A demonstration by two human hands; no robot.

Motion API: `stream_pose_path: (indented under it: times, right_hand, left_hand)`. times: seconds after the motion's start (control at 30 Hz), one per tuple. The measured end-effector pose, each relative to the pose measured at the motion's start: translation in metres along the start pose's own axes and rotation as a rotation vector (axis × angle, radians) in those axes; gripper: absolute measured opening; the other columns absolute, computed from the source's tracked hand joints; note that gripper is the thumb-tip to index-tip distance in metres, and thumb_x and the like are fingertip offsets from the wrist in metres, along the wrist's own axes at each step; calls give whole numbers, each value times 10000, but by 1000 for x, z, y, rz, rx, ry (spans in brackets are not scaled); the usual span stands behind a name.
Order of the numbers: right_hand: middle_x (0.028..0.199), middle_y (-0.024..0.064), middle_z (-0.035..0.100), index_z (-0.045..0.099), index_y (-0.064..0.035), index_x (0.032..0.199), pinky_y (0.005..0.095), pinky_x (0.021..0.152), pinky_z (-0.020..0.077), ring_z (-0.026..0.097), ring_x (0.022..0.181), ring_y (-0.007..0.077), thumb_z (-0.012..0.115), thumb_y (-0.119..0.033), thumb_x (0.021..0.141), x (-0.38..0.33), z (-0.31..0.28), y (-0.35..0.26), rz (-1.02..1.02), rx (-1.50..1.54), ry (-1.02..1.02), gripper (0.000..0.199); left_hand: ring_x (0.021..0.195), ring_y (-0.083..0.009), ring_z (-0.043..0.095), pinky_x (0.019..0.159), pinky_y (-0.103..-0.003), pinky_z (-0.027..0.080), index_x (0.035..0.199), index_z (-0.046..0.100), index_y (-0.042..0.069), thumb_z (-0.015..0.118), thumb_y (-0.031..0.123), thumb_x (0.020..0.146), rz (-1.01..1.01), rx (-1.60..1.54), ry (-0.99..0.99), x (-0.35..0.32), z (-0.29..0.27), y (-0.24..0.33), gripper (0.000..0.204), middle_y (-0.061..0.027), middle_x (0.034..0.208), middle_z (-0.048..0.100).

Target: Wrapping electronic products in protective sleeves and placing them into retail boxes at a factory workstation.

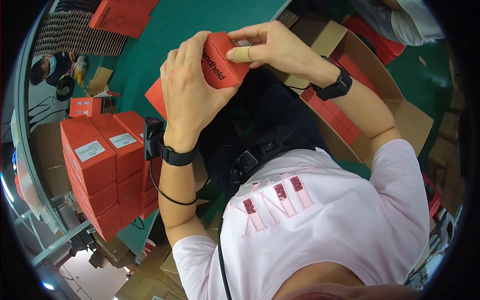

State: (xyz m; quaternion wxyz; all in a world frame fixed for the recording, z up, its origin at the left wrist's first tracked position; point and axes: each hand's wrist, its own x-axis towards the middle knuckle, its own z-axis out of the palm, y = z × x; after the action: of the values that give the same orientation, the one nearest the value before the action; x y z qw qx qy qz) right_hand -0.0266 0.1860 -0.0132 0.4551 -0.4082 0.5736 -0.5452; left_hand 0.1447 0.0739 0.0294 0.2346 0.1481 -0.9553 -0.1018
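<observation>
My left hand [187,82] is wrapped round a small red carton box [220,62] with dark lettering, holding it tilted above the green tabletop. At the box's right end is my right hand [275,50], its fingers bent and pressed against the edge. One of its fingers wears a yellowish wrap [241,54]. Something pale shows between those fingers, too small to make out. Beneath my left hand a second red box [156,98] peeks out, mostly hidden.
Stacked red boxes [97,167] with white labels stand left of my left forearm. A large open cardboard carton [395,80] holding red boxes is at the right. Another red box [117,19] lies on corrugated dividers [67,30] at the far left. Another person [47,70] appears beyond.
</observation>
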Motion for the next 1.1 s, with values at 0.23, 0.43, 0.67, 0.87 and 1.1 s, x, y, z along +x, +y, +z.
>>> stream_pose_path:
  times: [0.23, 0.43, 0.67, 0.87, 1.1]
  right_hand:
    - [1177, 136, 701, 589, 58, 1363, 296, 822, 581, 686, 1035, 180, 766, -349, 882, -13, 0, 6, 120, -5, -57, 655]
    - [1135, 149, 706, 618, 57, 1322, 341, 757, 611, 694, 1012, 191, 744, -409, 880, -15, 6, 19, 157, 38, -104, 654]
    - [956, 103, 694, 639, 61, 1269, 326, 699, 614, 705, 836, 180, 723, -397, 880, -23, 10, 14, 210, -9, -140, 607]
    - [755, 32, 606, 624, 83, 1277, 252, 612, 475, 546, 649, 100, 732, -334, 855, -23, 11, 28, 180, -2, -154, 603]
    - [660, 24, 580, 666, 76, 1227, 263, 595, 431, 512, 610, 92, 702, -309, 851, -19, 5, 28, 177, -57, -216, 539]
  left_hand:
    - [978, -311, 606, 895, -429, 460, 1260, 589, 71, 897, 240, 616, 11, -20, -170, -3, 5, 0, 734, -89, 1094, 664]
    - [1004, -324, 596, 903, -428, 458, 1284, 573, 52, 903, 224, 600, 30, -17, -263, -7, 3, -1, 779, -95, 1140, 658]
    - [1030, -315, 579, 926, -423, 473, 1329, 545, 45, 927, 184, 568, 92, -111, -410, -9, -5, 2, 863, -104, 1187, 634]
    - [1048, -309, 576, 965, -422, 457, 1390, 519, 43, 957, 243, 546, 115, -76, -468, -17, 1, 4, 972, -99, 1202, 627]
    - [1053, -306, 570, 955, -425, 449, 1391, 521, 71, 952, 229, 552, 79, -99, -502, -18, 1, 4, 957, -91, 1212, 629]
